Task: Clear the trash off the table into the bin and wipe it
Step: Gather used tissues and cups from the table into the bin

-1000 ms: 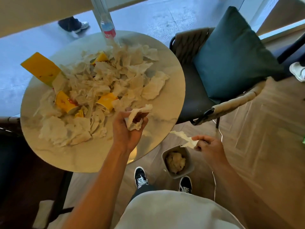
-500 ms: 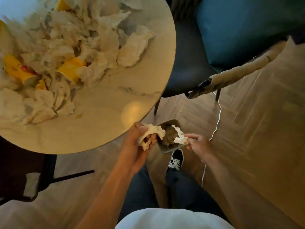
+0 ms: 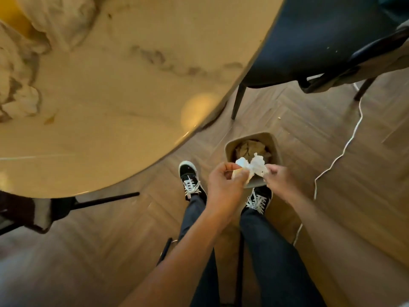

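Note:
A small beige bin (image 3: 274, 140) stands on the wooden floor by my feet, with crumpled paper inside. My left hand (image 3: 223, 185) and my right hand (image 3: 276, 180) meet over its near rim. Each pinches a crumpled white tissue (image 3: 254, 166), the two wads touching above the bin. The round marble table (image 3: 132, 89) fills the upper left. Crumpled tissues (image 3: 24, 69) and a yellow wrapper (image 3: 13, 18) lie at its far left edge.
A dark chair (image 3: 321, 41) stands at the upper right, its legs close behind the bin. A white cable (image 3: 336, 158) snakes over the floor to the right. My black sneakers (image 3: 190, 180) flank the bin. Another dark chair (image 3: 26, 213) sits under the table's left side.
Both hands moved down from the table's edge to the bin, carrying their tissues. My head tilted down and closer, so most of the table's trash pile left view.

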### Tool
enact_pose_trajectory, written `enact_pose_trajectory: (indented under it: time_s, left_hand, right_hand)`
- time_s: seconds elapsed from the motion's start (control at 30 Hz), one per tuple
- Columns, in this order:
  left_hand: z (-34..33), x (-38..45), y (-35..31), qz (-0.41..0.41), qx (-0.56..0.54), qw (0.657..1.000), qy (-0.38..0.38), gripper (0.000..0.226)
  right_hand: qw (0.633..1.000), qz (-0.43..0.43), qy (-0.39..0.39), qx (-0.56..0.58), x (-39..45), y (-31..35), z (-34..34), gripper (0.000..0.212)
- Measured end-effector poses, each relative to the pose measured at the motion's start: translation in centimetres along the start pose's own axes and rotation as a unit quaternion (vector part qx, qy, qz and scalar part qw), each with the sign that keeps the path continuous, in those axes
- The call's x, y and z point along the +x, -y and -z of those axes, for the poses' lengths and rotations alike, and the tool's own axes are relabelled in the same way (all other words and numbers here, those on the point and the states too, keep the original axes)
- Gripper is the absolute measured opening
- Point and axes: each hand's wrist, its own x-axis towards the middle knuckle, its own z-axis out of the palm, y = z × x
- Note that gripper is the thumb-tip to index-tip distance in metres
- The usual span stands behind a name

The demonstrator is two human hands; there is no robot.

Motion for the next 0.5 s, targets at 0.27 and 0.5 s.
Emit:
enact_pose_trajectory:
  time_s: [0.27,0.5]
  left_hand:
    - [-4.7,8.7,3.8,0.048,0.156,0.986,-0.038,0.007]
    - [-5.4,10.9,4.2,0.053,0.228,0.970,0.069,0.041]
  right_hand:
    - [0.995,-0.078,0.002,0.057,1.9,-2.9,-0.1,0.053]
    - [0.995,-0.054,-0.003,0.087,-1.9,-2.4,0.8,0.041]
